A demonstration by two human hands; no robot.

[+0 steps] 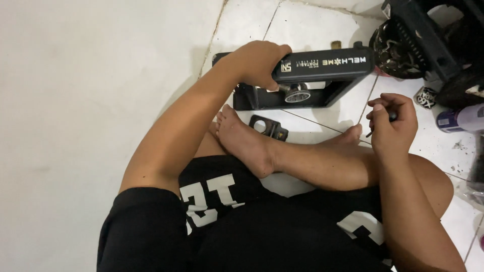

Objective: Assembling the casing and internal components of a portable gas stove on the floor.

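I sit cross-legged on a white tiled floor. My left hand [259,63] grips the top bar of a black rectangular frame-shaped device [327,68] standing on the floor, its fingers wrapped over the bar's left end. A round silver knob [295,93] shows inside the frame's opening. My right hand [392,123] is closed around a thin dark tool [391,118], held above my shin, apart from the device. A small black bracket part [268,127] lies on the tile by my foot.
A white wall [91,100] fills the left side. At the upper right stands a black plastic crate or stool [428,40], with a patterned dark object [390,48] against it. A purple-and-white spray can [461,120] lies at the right edge.
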